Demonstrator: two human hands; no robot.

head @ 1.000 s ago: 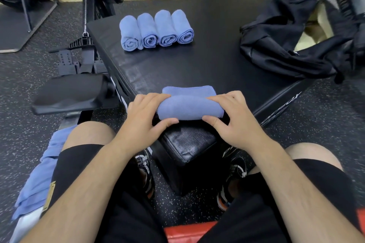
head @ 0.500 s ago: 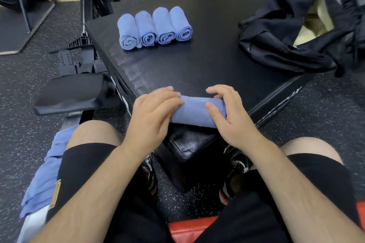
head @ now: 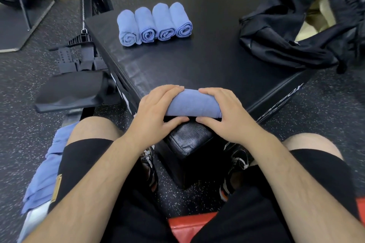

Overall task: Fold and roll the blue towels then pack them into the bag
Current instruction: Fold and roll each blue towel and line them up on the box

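**Hidden:** both ends of the towel roll [head: 193, 104] lie under the hands, so its spiral cannot be seen. The bag [head: 286, 31], far right of the grip, is cut by the frame edge and its opening is hard to make out. Loose towels [head: 45, 173], left of and behind the grip, are partly covered by a thigh.

**Materials:** the towel roll is soft blue cloth, a stubby cylinder on the near corner of the black padded bench [head: 197, 61]. Four rolled towels [head: 154, 23] of the same cloth lie side by side, touching, well beyond the grip.

**Pose:** left hand [head: 156, 112] and right hand [head: 227, 116] are palms down, fingers curled over the roll, thumbs along its near side. Each grip is closed on the towel roll.
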